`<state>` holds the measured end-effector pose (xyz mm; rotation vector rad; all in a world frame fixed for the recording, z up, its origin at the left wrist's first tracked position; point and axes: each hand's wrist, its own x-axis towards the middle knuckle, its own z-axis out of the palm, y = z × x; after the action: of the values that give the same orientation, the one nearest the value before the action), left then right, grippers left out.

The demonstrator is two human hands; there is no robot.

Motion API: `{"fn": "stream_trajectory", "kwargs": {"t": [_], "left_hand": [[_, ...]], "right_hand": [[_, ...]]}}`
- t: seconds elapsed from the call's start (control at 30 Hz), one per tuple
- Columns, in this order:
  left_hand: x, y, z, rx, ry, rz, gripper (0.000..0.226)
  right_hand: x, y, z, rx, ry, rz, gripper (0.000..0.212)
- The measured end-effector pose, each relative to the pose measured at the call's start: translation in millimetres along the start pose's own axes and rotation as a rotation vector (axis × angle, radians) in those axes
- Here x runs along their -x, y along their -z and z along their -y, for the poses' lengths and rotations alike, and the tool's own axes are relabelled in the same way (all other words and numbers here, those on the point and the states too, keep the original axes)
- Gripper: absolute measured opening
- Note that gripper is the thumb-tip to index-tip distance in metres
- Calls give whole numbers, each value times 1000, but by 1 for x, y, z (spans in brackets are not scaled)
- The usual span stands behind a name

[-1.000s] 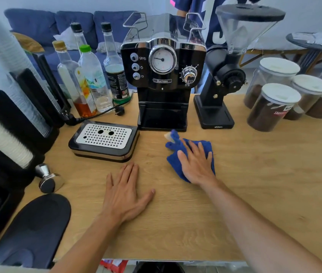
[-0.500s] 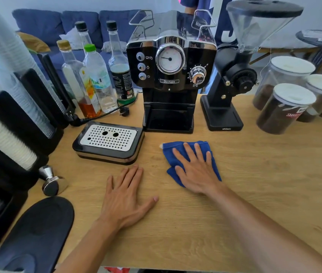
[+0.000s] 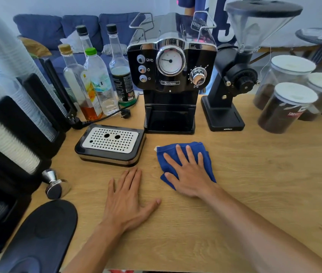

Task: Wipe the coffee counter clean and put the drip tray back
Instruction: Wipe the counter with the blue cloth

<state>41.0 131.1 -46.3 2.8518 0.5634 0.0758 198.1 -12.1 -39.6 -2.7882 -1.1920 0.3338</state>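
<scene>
Head view, right hand [image 3: 190, 174]: your fingers [image 3: 180, 154] lie spread flat, pressing the blue cloth [image 3: 205, 154] to the desk [image 3: 254, 184] at 6 o'clock of the espresso machine [image 3: 171, 75]; nothing is grasped.
Left hand [image 3: 125, 201]: released, palm flat on the wood.
Drip tray [image 3: 111, 144]: out of the machine, at 11 o'clock of your left hand.
Technique: keep an even palm pressure and overlap your strokes toward the empty bay.

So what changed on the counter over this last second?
The right hand slid the blue cloth a little toward the person, flattening its bunched corner. Nothing was picked up or let go. The left hand stayed flat on the counter, and the drip tray stayed out beside the coffee machine.
</scene>
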Motion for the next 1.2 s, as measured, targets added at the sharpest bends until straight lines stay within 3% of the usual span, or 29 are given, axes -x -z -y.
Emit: {"fn": "stream_trajectory", "kwargs": {"t": [0.07,0.17,0.33,0.53,0.7,0.83,1.0,1.2], "left_hand": [[1,1,-1,13,-4,-2,102],[2,1,-1,25,-6,11,104],[7,2,-1,2,43,11,109],[6,3,-1,17,60,14,110],[7,5,1,7,51,33,110],[10,8,1,15,18,42,108],[14,4,2,31,-40,17,105],[12,4,5,31,-51,12,102]], "right_hand": [[21,-3,-8,-3,-32,-36,60],[34,-4,-13,-42,-240,-92,60],[-5,2,5,-115,-425,-51,66],[-44,0,25,-53,-159,-34,68],[-14,0,13,-30,87,-20,60],[21,-7,4,-62,-35,-73,68],[-10,0,17,-132,-294,-67,60],[-45,1,33,-47,-96,-22,63]]}}
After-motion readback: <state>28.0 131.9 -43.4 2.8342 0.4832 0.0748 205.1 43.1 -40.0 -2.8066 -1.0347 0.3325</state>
